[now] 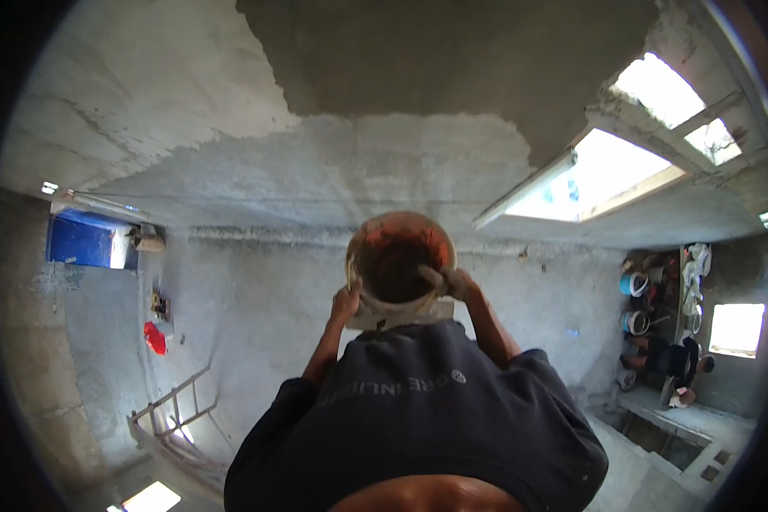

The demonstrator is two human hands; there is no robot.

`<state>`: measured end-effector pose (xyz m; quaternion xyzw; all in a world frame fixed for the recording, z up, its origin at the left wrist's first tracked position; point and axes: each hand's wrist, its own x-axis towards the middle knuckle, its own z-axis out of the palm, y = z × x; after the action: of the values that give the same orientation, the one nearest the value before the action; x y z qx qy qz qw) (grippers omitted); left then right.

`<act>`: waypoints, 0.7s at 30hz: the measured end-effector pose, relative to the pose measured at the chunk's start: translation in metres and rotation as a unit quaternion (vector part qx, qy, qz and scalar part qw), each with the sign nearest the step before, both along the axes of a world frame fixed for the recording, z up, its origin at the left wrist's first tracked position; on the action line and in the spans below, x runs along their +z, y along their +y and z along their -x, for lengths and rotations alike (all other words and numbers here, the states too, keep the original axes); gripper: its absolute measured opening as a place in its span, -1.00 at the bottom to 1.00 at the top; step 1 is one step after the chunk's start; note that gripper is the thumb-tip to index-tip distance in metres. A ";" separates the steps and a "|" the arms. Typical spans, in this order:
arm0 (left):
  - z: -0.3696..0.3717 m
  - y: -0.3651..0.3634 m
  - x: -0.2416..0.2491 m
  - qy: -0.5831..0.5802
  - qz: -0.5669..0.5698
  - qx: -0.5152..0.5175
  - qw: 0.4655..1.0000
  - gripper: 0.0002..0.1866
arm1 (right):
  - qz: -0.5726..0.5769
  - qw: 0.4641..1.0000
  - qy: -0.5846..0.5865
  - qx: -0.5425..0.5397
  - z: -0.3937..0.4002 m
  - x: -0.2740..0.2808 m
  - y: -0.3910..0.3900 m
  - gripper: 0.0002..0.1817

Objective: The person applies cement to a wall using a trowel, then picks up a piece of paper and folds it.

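Observation:
An orange bucket (401,256), smeared with grey mortar and dark inside, is held up in front of my dark sweatshirt (418,410). My left hand (346,303) grips its left rim. My right hand (450,282) grips the right rim, fingers hooked over the edge. A pale mortar-caked part (392,316) shows below the bucket, against my chest. Both forearms are bare and raised.
Rough grey plastered surfaces surround me, with a darker wet patch (452,60) at the top. Bright window openings (602,175) lie at the upper right, and a blue-covered opening (85,241) at the left. A wooden ladder (175,410) is at the lower left. Another person (678,363) crouches at the far right beside stacked buckets (636,303).

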<state>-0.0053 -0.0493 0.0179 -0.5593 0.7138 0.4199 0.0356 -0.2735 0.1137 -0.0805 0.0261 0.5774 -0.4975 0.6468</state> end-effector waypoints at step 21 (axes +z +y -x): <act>0.006 0.095 -0.104 -0.276 -0.044 0.085 0.956 0.39 | -0.034 0.990 -0.060 -0.123 0.062 -0.094 -0.003 -0.72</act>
<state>-0.0114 0.0461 -0.0859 -0.7100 0.6070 0.2813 0.2199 -0.3357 0.1110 -0.1742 0.1488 0.5467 -0.5511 0.6126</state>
